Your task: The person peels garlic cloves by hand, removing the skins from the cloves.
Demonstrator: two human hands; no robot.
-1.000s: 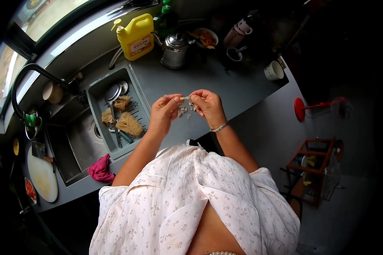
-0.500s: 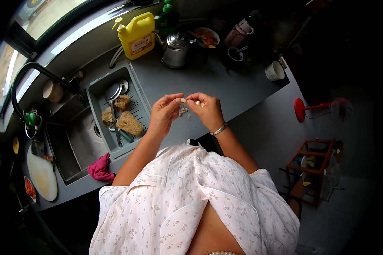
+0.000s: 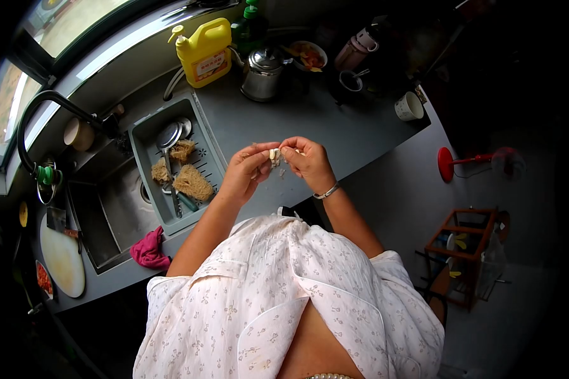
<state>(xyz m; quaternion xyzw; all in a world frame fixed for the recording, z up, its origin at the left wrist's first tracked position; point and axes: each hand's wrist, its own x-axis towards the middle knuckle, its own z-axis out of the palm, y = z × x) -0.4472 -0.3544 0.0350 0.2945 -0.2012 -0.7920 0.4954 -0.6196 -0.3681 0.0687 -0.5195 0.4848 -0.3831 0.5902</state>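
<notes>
Above the grey counter (image 3: pixel 234 120), my left hand (image 3: pixel 246 169) pinches a small pale piece, which looks like a garlic clove (image 3: pixel 274 154), between thumb and fingers. My right hand (image 3: pixel 308 163), with a silver bracelet at the wrist, is closed close beside it, its thumb and fingertips at the same piece. A bit of pale stuff shows between the right fingers, too small to make out. Thin whitish peel scraps (image 3: pixel 281 172) lie on the counter below my fingertips, partly hidden by the hands.
A grey drain tray (image 3: pixel 218 155) with scrubbers and a ladle sits by the sink (image 3: pixel 123 218). Behind stand a yellow jug (image 3: pixel 208 54), a metal kettle (image 3: pixel 262 79) and a bowl (image 3: pixel 310 55). A paper cup (image 3: pixel 409 106) is right; a pink cloth (image 3: pixel 149 249) and cutting board (image 3: pixel 63 259) left.
My fingertips have come closer together, and the pale piece between them is turned and shows more. The pale cloves seen in my right hand before are now mostly hidden.
</notes>
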